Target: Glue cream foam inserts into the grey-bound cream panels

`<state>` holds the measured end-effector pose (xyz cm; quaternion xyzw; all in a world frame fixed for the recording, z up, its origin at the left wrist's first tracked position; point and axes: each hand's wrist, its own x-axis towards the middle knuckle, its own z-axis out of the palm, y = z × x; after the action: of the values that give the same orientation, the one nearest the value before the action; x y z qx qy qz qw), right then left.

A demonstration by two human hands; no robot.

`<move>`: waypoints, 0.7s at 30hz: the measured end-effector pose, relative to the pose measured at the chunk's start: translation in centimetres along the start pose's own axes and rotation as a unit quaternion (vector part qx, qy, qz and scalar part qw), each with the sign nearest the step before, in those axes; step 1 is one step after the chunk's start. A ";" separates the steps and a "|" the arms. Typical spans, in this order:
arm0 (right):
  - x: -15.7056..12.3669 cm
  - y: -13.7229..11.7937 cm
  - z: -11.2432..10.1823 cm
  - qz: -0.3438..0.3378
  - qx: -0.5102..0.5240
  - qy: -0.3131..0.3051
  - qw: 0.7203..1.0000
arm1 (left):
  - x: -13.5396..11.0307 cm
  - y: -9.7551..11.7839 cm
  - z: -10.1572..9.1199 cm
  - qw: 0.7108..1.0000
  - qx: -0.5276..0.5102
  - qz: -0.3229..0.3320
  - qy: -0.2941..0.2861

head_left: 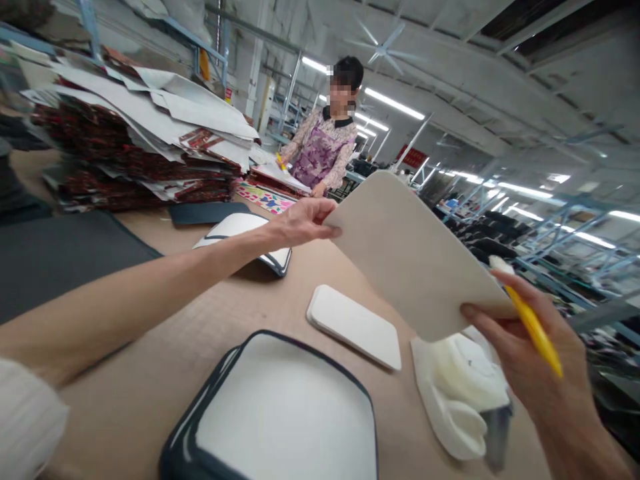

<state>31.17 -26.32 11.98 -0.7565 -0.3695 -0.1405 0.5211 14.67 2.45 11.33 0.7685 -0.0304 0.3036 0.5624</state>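
Up off the table I hold a thin cream panel [400, 253] with rounded corners, tilted between my two hands. My left hand [307, 223] pinches its left corner between thumb and fingers. The lower right edge is gripped by my right hand [530, 340], which also has a yellow-handled brush [535, 330] with a whitish tip tucked between its fingers. Below the panel lies a small stack of white rounded rectangular pieces [355, 327]. Nearest me is a stack of larger white panels with dark borders [290, 407].
A crumpled cream cloth [455, 393] lies at the table's right side. White panels with dark trim [240, 230] and a dark sheet [65, 260] are on the left. Behind them rises a tall pile of sheets [140, 133]. Across the table a person [325, 147] stands working.
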 end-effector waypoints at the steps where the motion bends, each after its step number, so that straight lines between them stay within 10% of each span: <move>1: -1.0 -0.9 0.0 0.034 0.055 -0.006 0.998 | -1.4 1.4 -0.2 1.000 -0.018 -0.013 0.007; 5: -6.6 -3.2 0.4 0.176 0.219 -0.053 0.958 | -7.9 5.1 0.0 0.991 -0.076 -0.111 0.023; 10: -13.1 -3.0 -0.3 0.244 0.126 -0.042 0.961 | -15.1 6.8 1.2 0.955 -0.123 -0.268 0.039; 21: -19.0 -2.2 0.3 0.319 -0.011 -0.100 0.942 | -21.3 2.1 2.4 0.913 -0.086 -0.399 0.008</move>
<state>16.48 -33.44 2.04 -0.8505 -0.1571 0.1058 0.4907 -2.39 -6.75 1.98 0.6632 0.2571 0.0563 0.7007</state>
